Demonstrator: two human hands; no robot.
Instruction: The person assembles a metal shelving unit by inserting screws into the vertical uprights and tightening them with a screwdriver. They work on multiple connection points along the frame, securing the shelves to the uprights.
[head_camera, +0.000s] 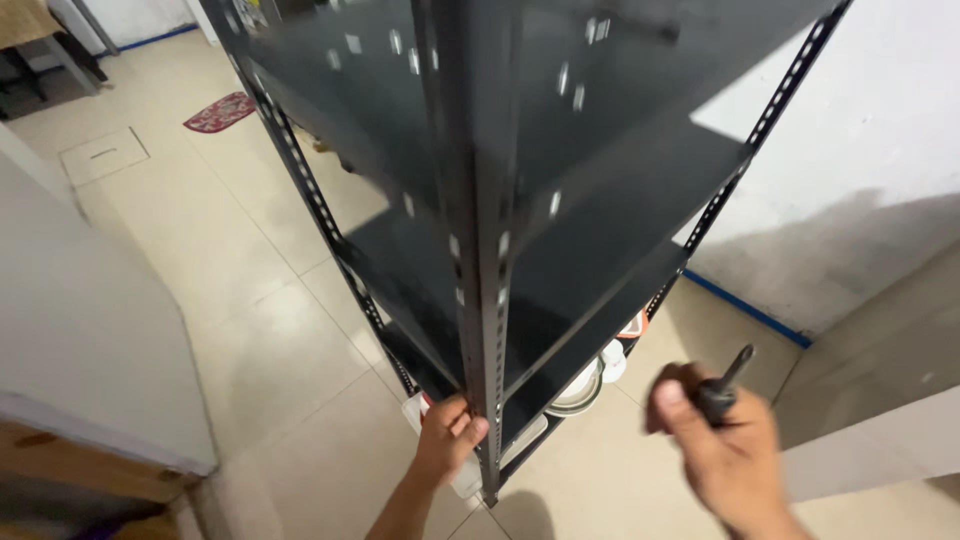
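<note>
A tall black metal shelving rack (560, 200) with perforated corner posts stands on the tiled floor, seen from above. My left hand (448, 438) grips the near corner post (486, 330) low down, close to the bottom shelf. My right hand (722, 440) hovers to the right of the rack, blurred, closed around a black-handled tool (724, 386) whose shaft points up and to the right. The tool's tip is apart from the rack.
White bowls and containers (585, 385) sit on the floor under the bottom shelf. A white wall (860, 150) with a blue strip at its base stands to the right. A small red mat (220, 110) lies far left, and a white panel (90, 330) closes in the left.
</note>
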